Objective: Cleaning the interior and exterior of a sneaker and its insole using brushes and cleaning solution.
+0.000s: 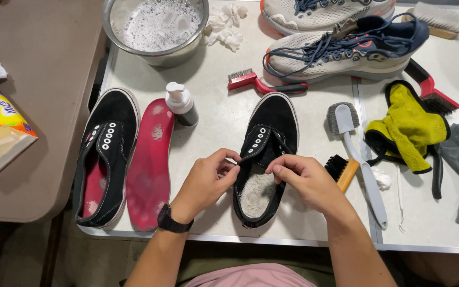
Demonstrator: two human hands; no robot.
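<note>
At table centre, between insole (149,165) and brushes: black shoe (265,154), toe away. Left hand (205,180) pinching lace (251,155) at eyelets; right hand (306,178) pinched at opening edge. Unlacing, apparently. Next: steady shoe, draw lace clear.

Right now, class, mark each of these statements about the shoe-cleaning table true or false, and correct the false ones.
1. Both hands are at the black shoe in the middle. True: the left hand and right hand pinch at the black shoe.
2. The red insole lies inside a shoe. False: the red insole lies flat on the table, beside the other black shoe.
3. The metal bowl holds foamy water. True: the metal bowl is full of suds.
4. The yellow cloth lies left of the bowl. False: the yellow cloth lies far right.
</note>
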